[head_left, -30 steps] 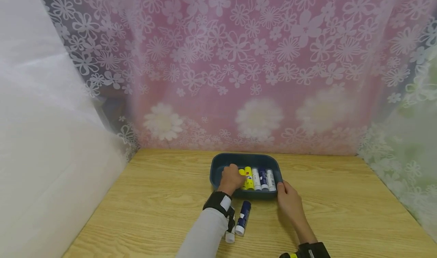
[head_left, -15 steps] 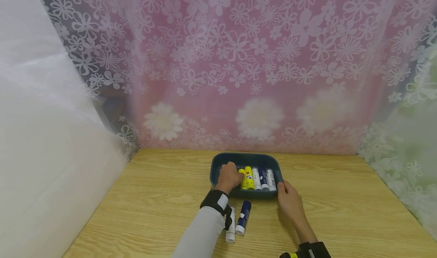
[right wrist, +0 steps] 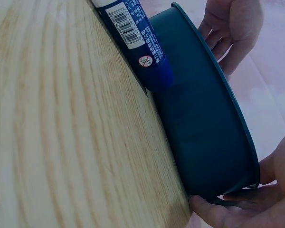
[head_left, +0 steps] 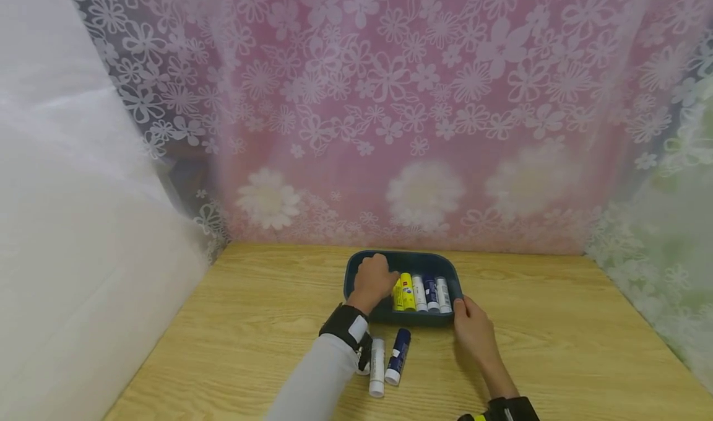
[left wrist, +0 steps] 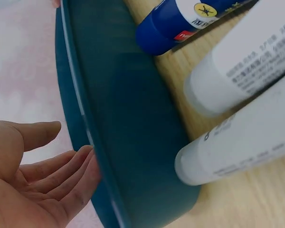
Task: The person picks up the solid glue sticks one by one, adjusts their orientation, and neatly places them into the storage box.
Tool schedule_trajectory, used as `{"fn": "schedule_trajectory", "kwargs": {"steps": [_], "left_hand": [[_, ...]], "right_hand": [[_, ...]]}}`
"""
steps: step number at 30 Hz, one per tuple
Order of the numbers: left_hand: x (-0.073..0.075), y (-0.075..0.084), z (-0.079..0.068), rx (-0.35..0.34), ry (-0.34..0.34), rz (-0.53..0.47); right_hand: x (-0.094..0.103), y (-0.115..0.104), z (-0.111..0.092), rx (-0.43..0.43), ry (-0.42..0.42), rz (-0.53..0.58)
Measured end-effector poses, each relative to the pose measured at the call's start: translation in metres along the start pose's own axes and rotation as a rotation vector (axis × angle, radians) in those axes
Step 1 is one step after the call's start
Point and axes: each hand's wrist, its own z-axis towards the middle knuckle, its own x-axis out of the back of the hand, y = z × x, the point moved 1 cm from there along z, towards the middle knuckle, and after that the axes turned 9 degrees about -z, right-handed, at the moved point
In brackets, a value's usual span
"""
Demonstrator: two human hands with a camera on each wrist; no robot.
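A dark teal bin (head_left: 412,319) stands on the table, with several yellow, white and blue glue sticks (head_left: 419,293) lying side by side in it. Over its left part is my left hand (head_left: 374,280). In the left wrist view that hand (left wrist: 42,180) has its thumb apart from loosely bent fingers, with nothing between them. My right hand (head_left: 473,331) grips the bin's right front corner; the right wrist view shows thumb and fingers (right wrist: 256,204) around its end. In front lie a blue glue stick (head_left: 398,356) and a white one (head_left: 377,368); my left wrist partly hides another white one (head_left: 363,370).
The wooden table (head_left: 245,334) extends to both sides of the bin. Behind it hangs a pink flowered curtain (head_left: 345,111), close to the bin's back. A white sheet (head_left: 83,210) borders the left side.
My left hand has moved slightly up and left over the bin, and its wrist has uncovered more of the white glue sticks in front. The right hand has stayed on the corner.
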Motion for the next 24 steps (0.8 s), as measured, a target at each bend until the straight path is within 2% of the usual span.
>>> {"fn": "schedule_trajectory", "kwargs": {"steps": [6,10,17,24], "left_hand": [[0.006,0.003,-0.005,-0.042,0.023,0.022],[0.010,0.005,-0.010,-0.067,0.014,0.036],[0.020,0.007,-0.020,-0.192,0.024,0.042],[0.025,0.004,-0.026,-0.226,-0.007,0.064]], "right_hand": [[0.000,0.000,-0.001,0.000,-0.003,0.005],[-0.001,-0.001,-0.001,-0.002,-0.003,0.009],[0.000,-0.002,-0.001,0.005,0.010,0.017],[-0.001,0.001,-0.001,0.004,0.015,0.017]]}}
